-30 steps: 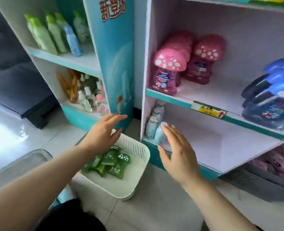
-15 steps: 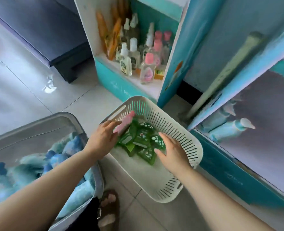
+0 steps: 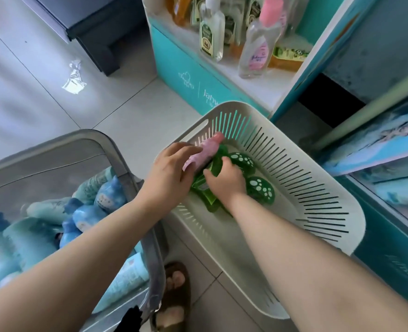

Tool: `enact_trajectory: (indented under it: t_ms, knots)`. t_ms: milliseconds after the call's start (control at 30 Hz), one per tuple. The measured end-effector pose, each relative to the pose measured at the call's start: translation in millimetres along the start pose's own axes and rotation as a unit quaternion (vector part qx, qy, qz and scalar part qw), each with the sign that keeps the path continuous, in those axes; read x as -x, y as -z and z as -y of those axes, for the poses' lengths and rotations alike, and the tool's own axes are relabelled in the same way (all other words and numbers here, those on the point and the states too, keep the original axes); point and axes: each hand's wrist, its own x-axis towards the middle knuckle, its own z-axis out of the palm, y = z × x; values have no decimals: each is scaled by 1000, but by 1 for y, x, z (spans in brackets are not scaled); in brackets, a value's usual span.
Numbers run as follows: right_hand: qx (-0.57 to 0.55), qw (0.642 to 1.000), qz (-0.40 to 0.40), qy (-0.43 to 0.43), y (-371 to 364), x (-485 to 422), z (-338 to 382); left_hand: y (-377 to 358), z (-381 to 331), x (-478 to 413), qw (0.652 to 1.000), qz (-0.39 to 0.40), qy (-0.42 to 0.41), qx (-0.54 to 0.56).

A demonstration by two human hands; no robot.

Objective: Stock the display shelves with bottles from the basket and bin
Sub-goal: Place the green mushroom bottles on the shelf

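Head view: inside the basket, the left hand curls its fingers round a pink bottle. The right hand fingers grip a green bottle. The bin lies at the basket's 8 o'clock.

A crumpled plastic scrap lies on the tiled floor near a dark cabinet.

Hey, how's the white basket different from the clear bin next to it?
The basket is opaque white with slotted walls; the bin is clear and smooth-walled. The basket holds a few green bottles; the bin is piled with blue bottles. The left hand, gripping a pink bottle, and the right hand are in the basket, not the bin. Both containers sit on the floor.
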Motion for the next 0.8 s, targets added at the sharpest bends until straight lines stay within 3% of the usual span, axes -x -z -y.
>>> enact_trajectory:
  t_ms: [200,300,367,500,600,667,733,800]
  knots:
    - [-231,959,-65,-150,27,6,-16,0,2,-1,998,-17,64,24]
    - [-368,918,-96,-113,42,38,-43,-9,0,-1,991,2,107,80]
    - [-439,893,-87,-53,48,59,-54,-18,-7,1,981,54,142,119]
    - [-394,910,-89,98,44,87,-45,-33,-26,5,924,149,172,306]
    - [-322,926,-52,190,34,94,-36,-36,-24,6,865,115,246,423]
    - [-277,931,-35,237,31,87,-38,-33,-19,5,854,72,258,445]
    - [-217,951,-86,200,28,66,-48,-30,-14,4,862,39,258,434]
    - [-81,985,-131,79,23,38,-61,-25,-16,2,861,17,244,445]
